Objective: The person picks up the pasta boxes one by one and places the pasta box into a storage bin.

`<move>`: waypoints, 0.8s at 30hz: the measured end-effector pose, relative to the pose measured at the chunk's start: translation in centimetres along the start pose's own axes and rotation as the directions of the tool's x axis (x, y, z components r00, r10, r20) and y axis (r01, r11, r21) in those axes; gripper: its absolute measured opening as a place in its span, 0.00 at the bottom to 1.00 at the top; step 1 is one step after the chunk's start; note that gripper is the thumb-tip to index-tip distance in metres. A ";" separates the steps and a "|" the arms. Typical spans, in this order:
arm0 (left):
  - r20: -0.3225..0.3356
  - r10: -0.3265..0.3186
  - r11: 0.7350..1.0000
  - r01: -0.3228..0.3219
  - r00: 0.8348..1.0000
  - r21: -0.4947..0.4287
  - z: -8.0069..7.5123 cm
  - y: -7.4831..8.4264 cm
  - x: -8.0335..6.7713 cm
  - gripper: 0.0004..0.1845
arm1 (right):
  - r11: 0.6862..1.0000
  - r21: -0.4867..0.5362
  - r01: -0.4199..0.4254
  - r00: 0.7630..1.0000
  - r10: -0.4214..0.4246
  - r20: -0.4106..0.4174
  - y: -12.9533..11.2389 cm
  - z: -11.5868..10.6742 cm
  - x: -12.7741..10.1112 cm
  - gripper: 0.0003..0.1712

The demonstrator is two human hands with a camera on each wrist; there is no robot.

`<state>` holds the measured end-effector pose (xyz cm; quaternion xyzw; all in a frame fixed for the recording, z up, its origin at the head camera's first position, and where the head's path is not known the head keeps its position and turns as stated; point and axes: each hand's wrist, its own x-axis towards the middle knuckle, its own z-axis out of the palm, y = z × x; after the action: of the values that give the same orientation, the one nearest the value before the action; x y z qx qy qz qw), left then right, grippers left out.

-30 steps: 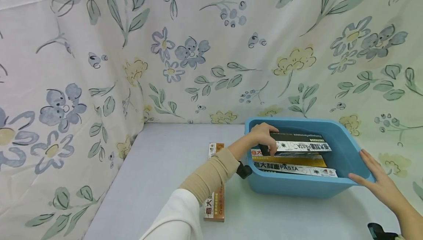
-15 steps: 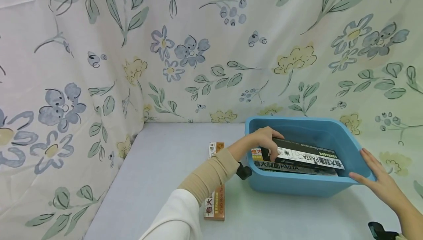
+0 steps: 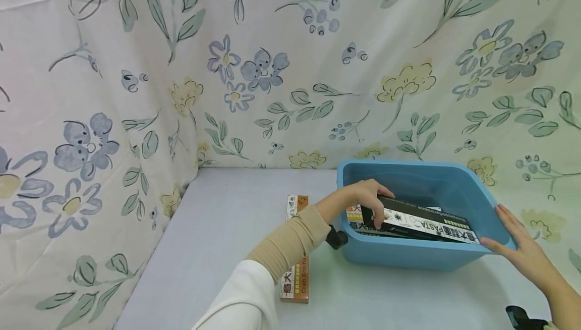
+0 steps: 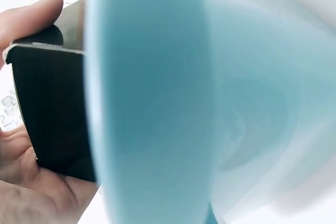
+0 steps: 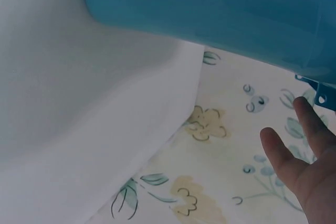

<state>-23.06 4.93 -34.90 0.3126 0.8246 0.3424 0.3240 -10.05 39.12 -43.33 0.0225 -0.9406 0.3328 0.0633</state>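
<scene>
My left hand point(image 3: 369, 198) grips the left end of a black-and-white pasta box point(image 3: 426, 221), which lies slantwise in a light blue bin point(image 3: 408, 258). Its right end reaches down by the bin's front wall. In the left wrist view, thumb and fingers stand on either side of the black box end point(image 4: 50, 108), partly hidden by the blurred bin wall. Beneath it are other pasta boxes point(image 3: 355, 213), mostly covered. My right hand point(image 3: 519, 239) touches the bin's front right corner, thumb at the front rim. In the right wrist view its fingers point(image 5: 310, 124) reach out straight near the bin.
A brown-and-white pasta box point(image 3: 299, 282) lies lengthwise on the pale table point(image 3: 218, 229), left of the bin, partly under my left forearm. A floral curtain point(image 3: 295, 67) hangs behind and along the left side of the table.
My left hand has shifted slightly right and down with the black pasta box. The box's right end has swung toward the bin's front right, covering more boxes below. My right hand stays put.
</scene>
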 end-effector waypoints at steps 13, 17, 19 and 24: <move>0.059 -0.018 1.000 0.017 0.998 0.015 -0.1 -0.1 0.0 0.44 | 1.000 -0.005 0.003 1.000 -0.003 -0.015 0.0 -0.2 0.0 0.52; 0.018 -0.004 0.999 0.004 1.000 -0.035 -0.4 -0.4 0.0 0.43 | 1.000 0.008 0.006 1.000 -0.006 -0.004 -0.1 -0.1 0.0 0.51; -0.005 -0.003 0.998 0.003 1.000 -0.059 -0.6 -0.6 0.0 0.42 | 1.000 0.013 0.005 1.000 -0.005 0.004 -0.1 -0.1 0.1 0.51; -0.074 -0.029 0.996 0.022 0.997 -0.089 -1.0 -0.9 0.0 0.42 | 1.000 0.010 -0.006 1.000 0.006 0.010 -0.1 0.0 0.0 0.51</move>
<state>-24.10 4.07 -35.02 0.2744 0.8244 0.3856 0.3106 -10.05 39.09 -43.25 0.0219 -0.9393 0.3374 0.0576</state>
